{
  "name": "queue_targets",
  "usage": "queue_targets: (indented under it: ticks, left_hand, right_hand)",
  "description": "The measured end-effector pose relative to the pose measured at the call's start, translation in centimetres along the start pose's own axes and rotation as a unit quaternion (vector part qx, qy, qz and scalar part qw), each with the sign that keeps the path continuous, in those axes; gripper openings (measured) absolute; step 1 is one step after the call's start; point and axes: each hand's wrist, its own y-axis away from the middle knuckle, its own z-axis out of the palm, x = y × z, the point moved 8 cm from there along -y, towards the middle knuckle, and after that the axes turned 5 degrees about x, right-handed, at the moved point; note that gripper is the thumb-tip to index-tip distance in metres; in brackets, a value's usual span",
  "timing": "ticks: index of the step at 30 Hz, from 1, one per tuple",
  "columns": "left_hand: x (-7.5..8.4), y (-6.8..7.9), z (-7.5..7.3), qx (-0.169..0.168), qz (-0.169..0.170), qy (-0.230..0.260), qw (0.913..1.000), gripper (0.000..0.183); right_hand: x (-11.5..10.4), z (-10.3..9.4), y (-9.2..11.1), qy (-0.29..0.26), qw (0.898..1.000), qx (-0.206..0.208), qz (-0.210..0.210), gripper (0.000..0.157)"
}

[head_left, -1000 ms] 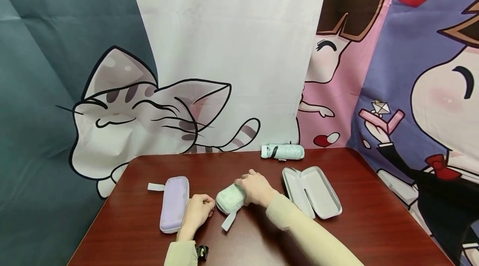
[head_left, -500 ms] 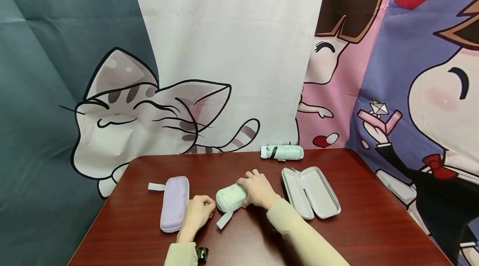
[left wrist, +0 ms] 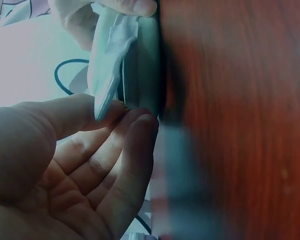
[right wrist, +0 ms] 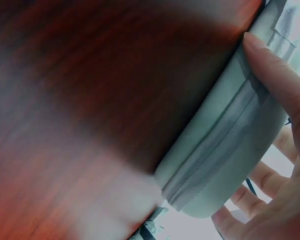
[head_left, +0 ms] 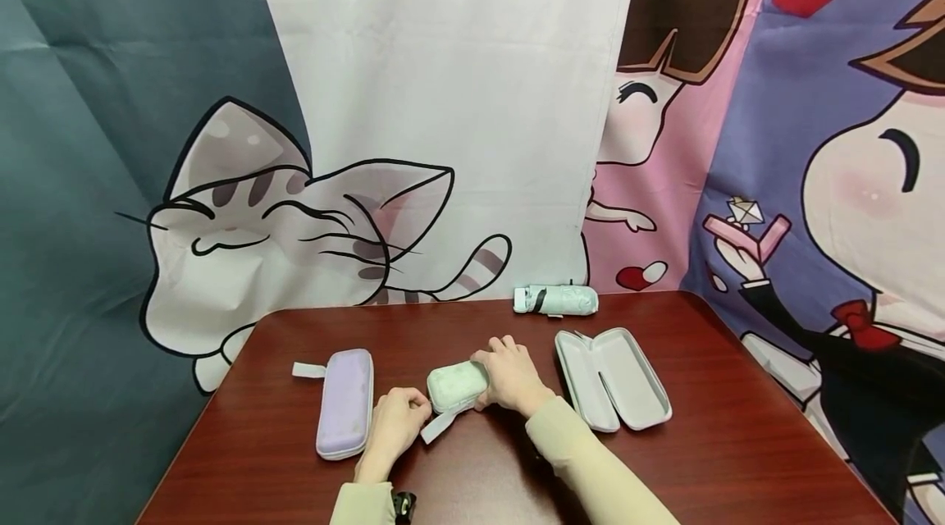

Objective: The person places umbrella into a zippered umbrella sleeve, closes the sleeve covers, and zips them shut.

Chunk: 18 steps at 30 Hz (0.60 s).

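Note:
A small pale green zip case (head_left: pixel 456 385) sits on the table between both hands, its light grey strap (head_left: pixel 439 426) sticking out toward the front left. My right hand (head_left: pixel 509 375) grips its right end, thumb (right wrist: pixel 270 70) along the zipped side and fingers over the other side. At the opposite end, my left hand (head_left: pixel 401 424) has thumb and index finger pinched together right at the zip seam (left wrist: pixel 131 85); the zipper pull between them is mostly hidden. In the left wrist view the strap hangs just in front of these fingertips.
A closed lilac case (head_left: pixel 345 404) lies left of my left hand. To the right, a grey hard case (head_left: pixel 631 381) lies open. A folded mint umbrella (head_left: pixel 557 300) rests at the table's back edge, before the printed curtain (head_left: pixel 472 115).
The green case has turned slightly, and its strap has swung to the left. My right fingers have spread a little more; the left hand has shifted slightly right along with the case.

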Motion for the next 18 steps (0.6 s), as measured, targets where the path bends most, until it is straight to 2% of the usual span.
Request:
queue_targets:
  ticks: [12, 18]
  left_hand:
    - [0.17, -0.12, 0.41, 0.009, 0.001, 0.006, 0.9999, 0.01]
    - [0.51, 0.0, 0.57, -0.008, 0.002, 0.007, 0.9999, 0.011]
  right_hand:
    - [0.23, 0.19, 0.07, 0.009, 0.998, -0.016, 0.054, 0.069]
    - [0.04, 0.11, 0.01, 0.005, 0.997, -0.021, 0.072, 0.067]
